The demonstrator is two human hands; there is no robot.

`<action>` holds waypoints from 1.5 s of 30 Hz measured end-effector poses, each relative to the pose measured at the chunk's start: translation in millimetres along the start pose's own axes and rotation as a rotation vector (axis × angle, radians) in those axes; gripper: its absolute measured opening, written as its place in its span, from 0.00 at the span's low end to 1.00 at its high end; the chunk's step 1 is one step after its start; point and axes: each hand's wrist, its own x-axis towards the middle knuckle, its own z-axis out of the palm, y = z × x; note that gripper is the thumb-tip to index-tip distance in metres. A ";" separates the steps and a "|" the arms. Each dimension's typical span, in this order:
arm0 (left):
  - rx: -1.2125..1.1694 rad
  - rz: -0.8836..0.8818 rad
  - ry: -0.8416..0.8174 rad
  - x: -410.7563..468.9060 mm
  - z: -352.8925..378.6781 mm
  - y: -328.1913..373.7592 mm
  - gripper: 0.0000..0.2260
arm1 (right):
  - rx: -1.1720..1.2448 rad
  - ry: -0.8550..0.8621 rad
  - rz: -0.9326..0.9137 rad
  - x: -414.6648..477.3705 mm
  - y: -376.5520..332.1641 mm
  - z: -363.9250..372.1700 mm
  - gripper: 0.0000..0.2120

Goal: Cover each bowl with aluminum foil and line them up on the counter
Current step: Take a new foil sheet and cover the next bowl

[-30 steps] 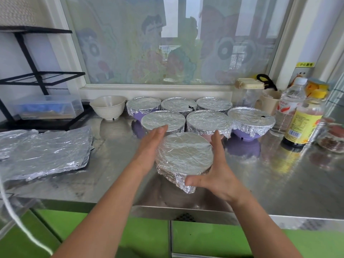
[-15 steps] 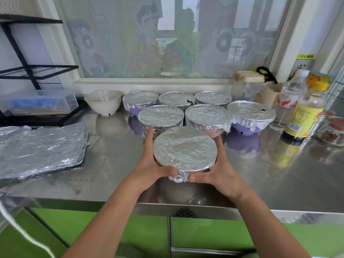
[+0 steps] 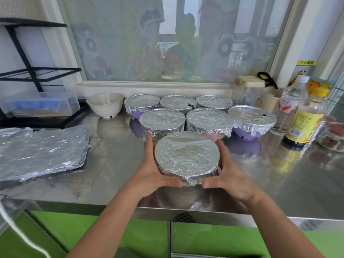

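Note:
A foil-covered bowl (image 3: 187,157) sits in front of me on the steel counter (image 3: 115,164). My left hand (image 3: 154,172) grips its left side, thumb curled under the front rim. My right hand (image 3: 226,175) grips its right side the same way. Behind it stand several foil-covered bowls in two rows, the nearest ones being a left bowl (image 3: 162,121), a middle bowl (image 3: 209,121) and a purple bowl (image 3: 252,119) at the right. An uncovered white bowl (image 3: 105,104) stands at the back left.
Loose aluminum foil sheets (image 3: 42,149) lie on the left of the counter. A clear box (image 3: 40,107) sits under a black rack (image 3: 31,71). Bottles (image 3: 305,116), a jar and a small glass dish (image 3: 331,138) crowd the right side. The counter's front edge is just below my hands.
My hands went from flat against the bowl's sides to curled round it, thumbs under the front rim. The loose foil flap at the front is now tucked tighter.

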 end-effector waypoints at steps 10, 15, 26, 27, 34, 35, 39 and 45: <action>-0.002 -0.028 -0.025 5.8 2.5 -8.3 0.72 | 0.014 -0.074 -0.004 15.8 -6.9 -8.2 0.64; -0.006 -0.042 -0.022 6.8 -1.0 -11.3 0.72 | -0.014 -0.049 0.003 14.9 -3.3 -8.1 0.56; 0.025 -0.041 -0.081 9.1 -3.0 -4.9 0.62 | -0.043 -0.112 0.025 20.6 7.3 -15.5 0.68; 0.043 -0.039 -0.087 9.5 -3.6 -3.9 0.59 | -0.037 -0.121 0.028 21.2 6.6 -14.7 0.65; 0.031 -0.052 -0.083 7.8 -2.2 -5.3 0.60 | -0.031 -0.118 0.025 21.6 9.7 -12.7 0.56; 0.029 -0.046 -0.084 7.5 -1.1 -5.8 0.60 | -0.039 -0.114 0.024 21.2 10.6 -12.8 0.57; 0.019 -0.050 -0.093 7.2 1.2 -6.6 0.60 | -0.045 -0.106 0.034 20.6 13.2 -10.8 0.56; 0.094 -0.125 -0.084 0.9 -12.4 4.0 0.67 | 0.072 -0.098 0.054 15.1 8.5 -20.8 0.54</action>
